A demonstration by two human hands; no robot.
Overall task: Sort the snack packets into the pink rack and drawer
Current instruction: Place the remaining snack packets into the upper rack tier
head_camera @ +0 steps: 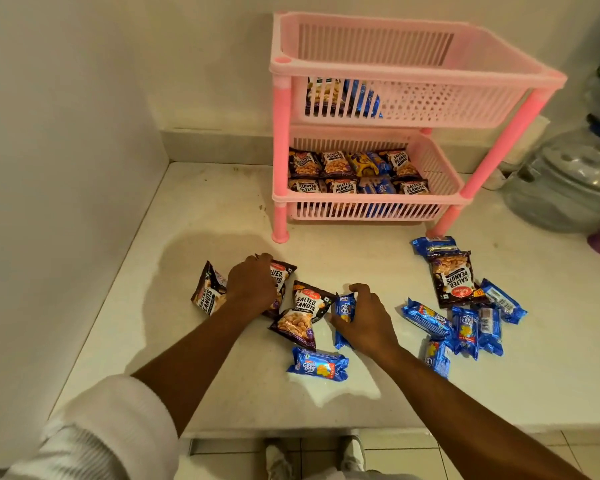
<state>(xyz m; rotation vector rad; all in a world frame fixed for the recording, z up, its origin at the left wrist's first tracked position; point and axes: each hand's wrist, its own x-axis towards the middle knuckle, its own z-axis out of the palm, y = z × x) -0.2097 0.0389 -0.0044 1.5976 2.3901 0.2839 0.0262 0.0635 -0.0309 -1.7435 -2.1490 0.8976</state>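
White counter (222,209) in a wall corner, pink rack (378,69) at back
Left hand (252,282) curls over a peanut packet (280,277); right hand (368,317) pinches a blue packet (343,308)

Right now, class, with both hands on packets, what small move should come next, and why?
Probably lift the blue biscuit packet that the right hand grips and carry it to the rack. The left hand is already on a peanut packet, and the upper basket has room.

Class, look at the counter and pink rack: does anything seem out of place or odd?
Yes. The rack's lower basket mixes blue biscuit packets among salted peanut packets, so it looks unsorted. A brownish stain marks the counter beside the rack.
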